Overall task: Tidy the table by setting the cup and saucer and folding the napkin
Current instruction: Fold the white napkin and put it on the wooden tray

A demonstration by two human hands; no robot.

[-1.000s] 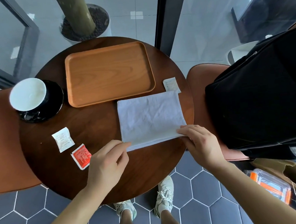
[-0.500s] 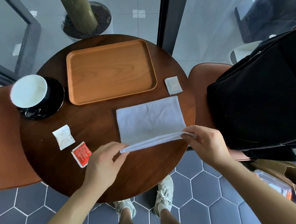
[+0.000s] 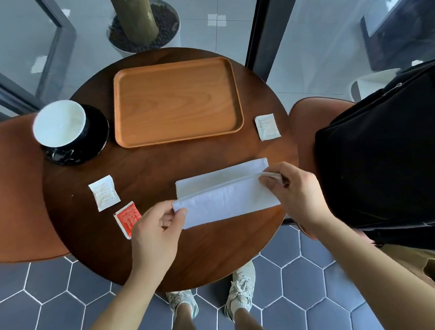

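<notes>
A white napkin (image 3: pixel 225 197) lies near the front of the round dark wooden table (image 3: pixel 146 168), its near half folded up and over the far half. My left hand (image 3: pixel 157 231) pinches its left near corner. My right hand (image 3: pixel 293 191) pinches the folded edge at the right end. At the table's left edge a white-lined cup (image 3: pixel 59 124) stands on a black saucer (image 3: pixel 96 141).
A wooden tray (image 3: pixel 175 101) lies at the back of the table. Two white sachets (image 3: pixel 104 193) (image 3: pixel 267 127) and a red sachet (image 3: pixel 127 218) lie loose. Brown chairs (image 3: pixel 13 190) flank the table; a black bag (image 3: pixel 387 151) fills the right one. A planter (image 3: pixel 143 25) stands behind.
Both hands lifted the napkin's near edge and carried it away from me over the far half, so the napkin now shows as a narrower strip. The camera view moved closer.
</notes>
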